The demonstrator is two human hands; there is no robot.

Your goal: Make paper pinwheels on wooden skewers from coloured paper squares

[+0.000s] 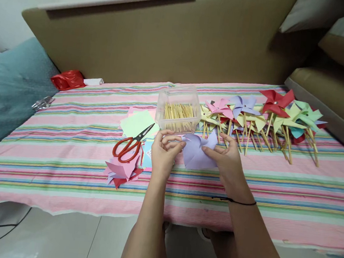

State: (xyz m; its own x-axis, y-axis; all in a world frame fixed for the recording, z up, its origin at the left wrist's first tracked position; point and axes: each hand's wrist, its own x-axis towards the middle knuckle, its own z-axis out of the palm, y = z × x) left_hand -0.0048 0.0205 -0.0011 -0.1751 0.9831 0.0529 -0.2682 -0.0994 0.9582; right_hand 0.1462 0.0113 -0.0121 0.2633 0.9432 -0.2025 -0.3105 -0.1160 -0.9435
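Both hands, left hand [163, 151] and right hand [229, 160], raised side by side, pinch the lilac paper [196, 152].

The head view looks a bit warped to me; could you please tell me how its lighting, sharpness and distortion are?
Head view: soft, even indoor light with faint shadows; no strong glare, though the clear box shows a slight sheen. Both hands, left and right, the purple paper and the scissors are fairly sharp. Wide-angle bending curves the striped cloth edge, and the right corners darken.
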